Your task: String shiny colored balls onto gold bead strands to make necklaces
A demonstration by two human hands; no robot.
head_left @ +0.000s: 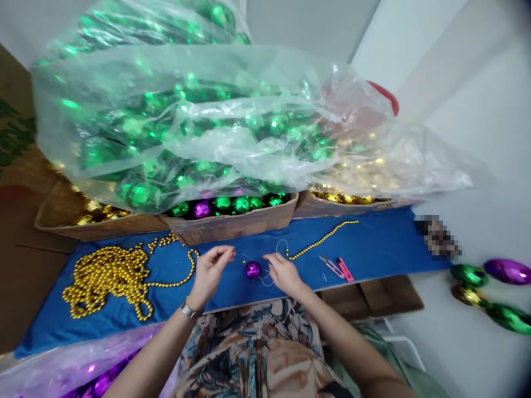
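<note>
My left hand (213,270) is raised above the blue cloth, thumb and forefinger pinched together on a thin clear thread. Opposite it, my right hand (284,273) pinches the same thread, which loops loosely around its fingers. Between the two hands a shiny purple faceted ball (253,270) rests on the thread, with a tiny gold bead (243,261) just beside it. Beyond my right hand lies a short strand of gold beads (321,240). To the left of my left hand is a heaped gold bead garland (105,276), one strand of which reaches toward my wrist.
Pink-handled thread snips (333,267) and a pink cutter (345,270) lie to the right on the blue cloth (385,243). Behind stand cardboard boxes (236,224) of green, purple and gold balls, under a big clear plastic bag (249,138). Large ornaments (508,271) hang at right.
</note>
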